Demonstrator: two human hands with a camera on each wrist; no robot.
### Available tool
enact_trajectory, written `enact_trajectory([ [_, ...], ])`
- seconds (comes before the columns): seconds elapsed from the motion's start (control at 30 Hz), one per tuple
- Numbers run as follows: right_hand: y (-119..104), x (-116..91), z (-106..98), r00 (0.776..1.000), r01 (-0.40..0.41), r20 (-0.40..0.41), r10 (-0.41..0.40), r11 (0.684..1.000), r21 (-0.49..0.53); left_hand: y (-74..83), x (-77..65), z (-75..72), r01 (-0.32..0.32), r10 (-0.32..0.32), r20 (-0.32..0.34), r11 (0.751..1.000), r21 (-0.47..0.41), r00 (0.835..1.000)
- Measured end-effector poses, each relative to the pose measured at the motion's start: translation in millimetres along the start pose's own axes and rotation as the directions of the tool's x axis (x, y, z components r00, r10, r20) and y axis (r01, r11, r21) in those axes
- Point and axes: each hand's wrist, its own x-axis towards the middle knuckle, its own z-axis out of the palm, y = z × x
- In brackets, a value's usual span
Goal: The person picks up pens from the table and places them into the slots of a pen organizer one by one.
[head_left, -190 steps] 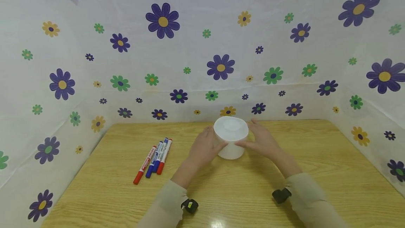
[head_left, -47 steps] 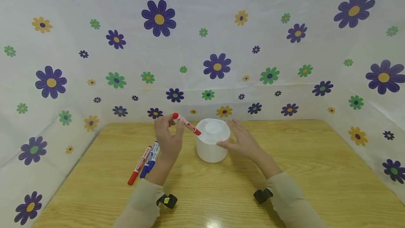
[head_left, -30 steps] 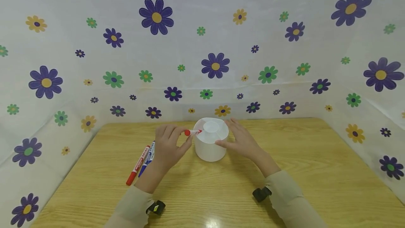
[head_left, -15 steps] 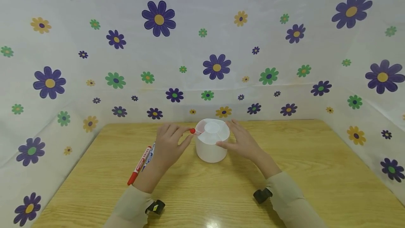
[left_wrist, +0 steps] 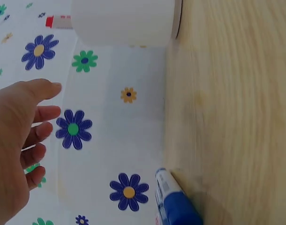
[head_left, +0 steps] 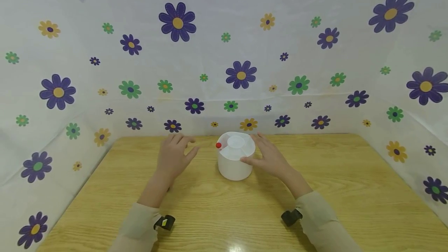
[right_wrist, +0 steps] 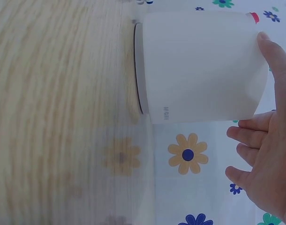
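A round white pen holder (head_left: 235,168) with divided compartments stands upright on the table. In its left compartment is a marker, only its red end (head_left: 218,145) clearly showing above the rim; the left wrist view shows the marker's upper part (left_wrist: 61,22) sticking out. My left hand (head_left: 171,156) hovers left of the holder, fingers loosely bent, holding nothing. My right hand (head_left: 271,158) holds the holder's right side, thumb at the front rim and fingers toward the back. In the left wrist view a blue-capped marker (left_wrist: 180,204) lies on the table, near another partly visible one.
The wooden table (head_left: 224,213) ends at a flowered white cloth (head_left: 210,49) behind it and on both sides. My left hand and forearm hide the lying markers in the head view. A dark strap camera (head_left: 164,223) sits at my left wrist.
Earlier both hands were on the holder, which stood farther right. My left hand then brought a red marker over, lowered it into the left compartment, let go and drew back left. Right hand stays.
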Motion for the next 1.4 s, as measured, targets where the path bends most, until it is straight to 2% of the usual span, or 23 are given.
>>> enact_trajectory([
  [0.07, 0.2, -0.6, 0.0, 1.0, -0.005, 0.003, 0.005, 1.0, 0.004, -8.3, -3.6, 0.1, 0.047, -0.05, 0.063, 0.998, 0.043, 0.997],
  [0.13, 0.9, -1.0, 0.3, 1.0, -0.008, 0.002, 0.008, 1.0, 0.0, -15.3, -6.7, -0.2, 0.086, -0.097, 0.133, 0.993, 0.082, 0.986],
  [0.23, 1.7, -0.8, 1.0, 1.0, -0.007, -0.001, 0.007, 1.0, -0.001, -22.6, -10.3, -0.6, 0.145, -0.174, 0.254, 0.981, 0.128, 0.951],
  [0.3, 2.3, -0.3, 1.5, 1.0, -0.001, -0.003, 0.001, 1.0, -0.006, -25.2, -12.1, -1.1, 0.19, -0.228, 0.33, 0.971, 0.145, 0.916],
  [0.37, 2.6, 0.2, 1.7, 1.0, 0.004, -0.006, -0.004, 1.0, -0.007, -27.3, -14.3, -1.2, 0.238, -0.28, 0.398, 0.959, 0.153, 0.873],
  [0.57, 1.3, 0.9, 0.3, 1.0, 0.006, 0.002, -0.006, 1.0, -0.017, -33.6, -21.2, -0.4, 0.334, -0.387, 0.539, 0.922, 0.198, 0.748],
  [0.8, 0.7, -0.2, -0.7, 1.0, 0.0, 0.004, 0.0, 1.0, -0.015, -35.2, -21.6, 0.1, 0.377, -0.455, 0.634, 0.888, 0.265, 0.626],
  [0.9, 1.6, 0.1, -0.3, 1.0, -0.001, 0.004, 0.001, 1.0, -0.019, -34.5, -21.2, 0.2, 0.374, -0.466, 0.661, 0.881, 0.289, 0.588],
  [0.93, 1.8, 0.4, 0.0, 1.0, -0.002, 0.005, 0.002, 1.0, -0.019, -34.5, -21.1, 0.3, 0.373, -0.466, 0.667, 0.881, 0.291, 0.582],
  [1.13, 1.8, 0.7, 0.7, 1.0, -0.008, 0.009, 0.008, 1.0, -0.015, -34.8, -23.9, 4.2, 0.329, -0.436, 0.684, 0.898, 0.291, 0.585],
  [1.23, 1.2, 0.1, 0.5, 1.0, -0.009, 0.008, 0.01, 1.0, -0.011, -35.1, -25.1, 7.3, 0.309, -0.434, 0.69, 0.9, 0.307, 0.578],
  [1.4, 1.1, -0.6, -0.4, 1.0, -0.01, 0.006, 0.01, 1.0, -0.002, -32.2, -23.2, 10.0, 0.302, -0.443, 0.687, 0.896, 0.324, 0.576],
])
